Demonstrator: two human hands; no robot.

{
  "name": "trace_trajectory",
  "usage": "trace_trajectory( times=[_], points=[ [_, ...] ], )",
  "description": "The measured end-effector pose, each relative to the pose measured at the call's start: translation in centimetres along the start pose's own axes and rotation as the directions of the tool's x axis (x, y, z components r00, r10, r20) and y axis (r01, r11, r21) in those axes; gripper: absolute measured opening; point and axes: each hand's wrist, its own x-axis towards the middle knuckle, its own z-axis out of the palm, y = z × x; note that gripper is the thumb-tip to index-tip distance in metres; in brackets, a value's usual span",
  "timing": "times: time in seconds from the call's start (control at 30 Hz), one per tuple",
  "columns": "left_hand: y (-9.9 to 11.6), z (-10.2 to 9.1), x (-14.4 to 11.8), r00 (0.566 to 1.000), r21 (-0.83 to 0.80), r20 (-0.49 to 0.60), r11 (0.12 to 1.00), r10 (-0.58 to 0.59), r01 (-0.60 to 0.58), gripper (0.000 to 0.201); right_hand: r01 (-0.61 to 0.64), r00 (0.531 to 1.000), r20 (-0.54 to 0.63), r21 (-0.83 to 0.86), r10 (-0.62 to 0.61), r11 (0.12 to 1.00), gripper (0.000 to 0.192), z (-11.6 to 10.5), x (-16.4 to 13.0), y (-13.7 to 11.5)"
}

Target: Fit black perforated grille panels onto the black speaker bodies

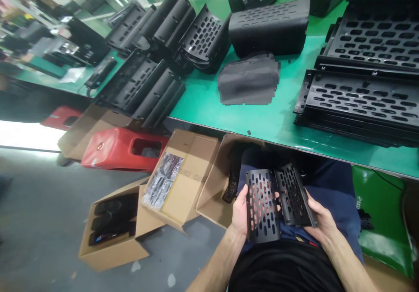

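Observation:
Over my lap I hold two black perforated plastic grille panels. My left hand grips the left panel by its left edge, with fingers showing through the slots. My right hand holds the right panel from its right side. The two panels touch along their inner edges and tilt apart like an open book. Both sit below the front edge of the green table.
On the green table lie stacks of black grilles, curved grille shells, a black speaker body and a pile of dark fabric sheets. Open cardboard boxes and a red stool stand on the floor at left.

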Motion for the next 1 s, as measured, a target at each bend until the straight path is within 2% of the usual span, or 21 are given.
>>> trace_trajectory(
  times=[0.2,0.33,0.5,0.57,0.7,0.77,0.87,0.93,1.0],
  points=[
    [-0.3,-0.4,0.1,0.999,-0.004,-0.035,1.000,0.024,-0.025,0.061,0.002,0.999,0.046,-0.057,0.001,0.998,0.090,1.1,-0.8,0.1],
    [-0.4,-0.8,0.2,0.999,-0.007,-0.027,1.000,0.019,-0.019,0.062,0.019,0.999,0.048,-0.090,-0.014,0.996,0.094,1.1,-0.9,0.4],
    [-0.4,-1.0,0.2,0.997,0.024,-0.076,0.999,0.028,-0.026,0.060,0.057,0.998,0.036,-0.131,-0.052,0.990,0.095,0.2,-0.9,1.1],
    [-0.5,-1.2,0.1,0.998,0.016,-0.061,1.000,0.027,-0.026,0.060,0.071,0.997,0.034,-0.157,-0.067,0.985,0.095,-0.1,-0.9,1.2],
    [-0.6,-1.6,-0.2,0.999,-0.065,0.035,0.997,0.037,-0.035,0.056,0.120,0.993,0.011,-0.241,-0.121,0.963,0.090,-0.2,-0.6,1.1],
    [-0.7,-1.5,-0.2,0.994,-0.102,0.091,0.993,0.062,-0.053,0.055,0.164,0.985,-0.003,-0.332,-0.175,0.929,0.088,0.0,-0.5,0.9],
    [-0.8,-1.3,0.0,0.977,-0.128,0.184,0.988,0.106,-0.083,0.062,0.208,0.972,0.012,-0.504,-0.234,0.838,0.096,0.7,-0.5,0.8],
    [-0.8,-1.8,0.0,0.973,-0.134,0.193,0.986,0.125,-0.100,0.068,0.214,0.971,0.052,-0.617,-0.232,0.758,0.103,1.5,-0.6,1.0],
    [-0.7,-3.0,-0.1,0.982,-0.126,0.160,0.988,0.104,-0.085,0.065,0.208,0.971,0.072,-0.730,-0.229,0.651,0.106,2.4,-0.9,1.5]
  ],
)
